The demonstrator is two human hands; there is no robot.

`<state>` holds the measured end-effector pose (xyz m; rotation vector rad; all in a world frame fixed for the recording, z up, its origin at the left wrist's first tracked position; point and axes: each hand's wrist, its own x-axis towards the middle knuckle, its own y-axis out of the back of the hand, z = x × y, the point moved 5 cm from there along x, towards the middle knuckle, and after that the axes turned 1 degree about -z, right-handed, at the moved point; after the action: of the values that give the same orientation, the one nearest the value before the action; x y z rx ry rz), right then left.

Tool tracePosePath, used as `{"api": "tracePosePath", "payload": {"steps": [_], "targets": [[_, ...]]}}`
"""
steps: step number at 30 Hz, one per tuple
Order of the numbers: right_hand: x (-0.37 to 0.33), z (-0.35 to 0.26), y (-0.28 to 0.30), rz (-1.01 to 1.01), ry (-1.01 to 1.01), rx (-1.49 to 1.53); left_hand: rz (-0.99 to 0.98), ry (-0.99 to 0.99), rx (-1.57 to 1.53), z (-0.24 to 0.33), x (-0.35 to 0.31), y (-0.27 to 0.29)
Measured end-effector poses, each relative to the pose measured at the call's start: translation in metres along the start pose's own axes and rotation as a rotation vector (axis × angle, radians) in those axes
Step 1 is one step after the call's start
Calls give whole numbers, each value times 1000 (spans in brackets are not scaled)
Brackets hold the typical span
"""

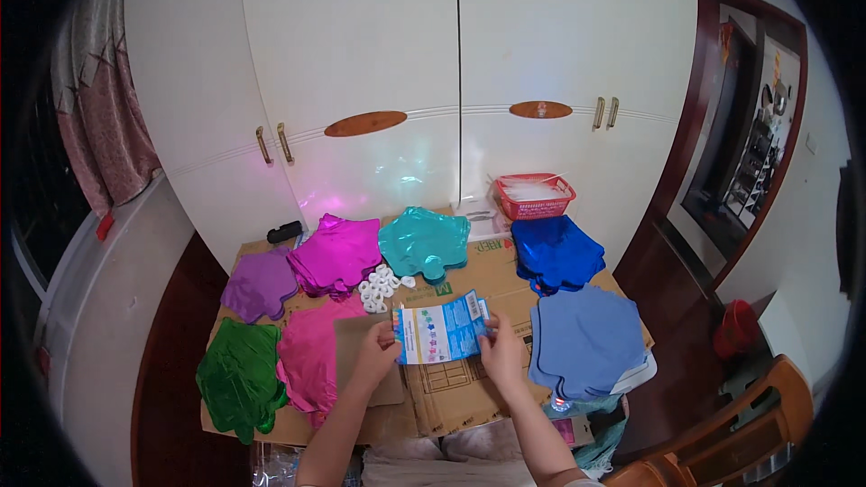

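There are seven piles of foil shapes (423,242), two hands (383,344), one packet (442,331), one red basket (538,208), one wooden chair (796,388), four cupboard handles (285,142) and two brown ovals (365,124). The little white rings (380,291) are too bunched up to count.

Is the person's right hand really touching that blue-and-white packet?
Touching. The head view shows the right hand gripping the right end of the blue-and-white packet, with no gap between them.
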<state>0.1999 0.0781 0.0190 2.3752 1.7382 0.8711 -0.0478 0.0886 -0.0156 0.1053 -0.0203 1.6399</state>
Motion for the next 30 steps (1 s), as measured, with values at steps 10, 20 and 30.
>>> {"api": "tracePosePath", "payload": {"steps": [10, 20, 30], "targets": [[10, 54, -20, -299, -57, 541, -57, 73, -278, 7, -3, -9], [-2, 3, -10, -66, 94, 435, -186, 45, 0, 34, -18, -30], [-32, -35, -10, -526, -37, 623, -116, 165, -19, 35, -68, -27]]}}
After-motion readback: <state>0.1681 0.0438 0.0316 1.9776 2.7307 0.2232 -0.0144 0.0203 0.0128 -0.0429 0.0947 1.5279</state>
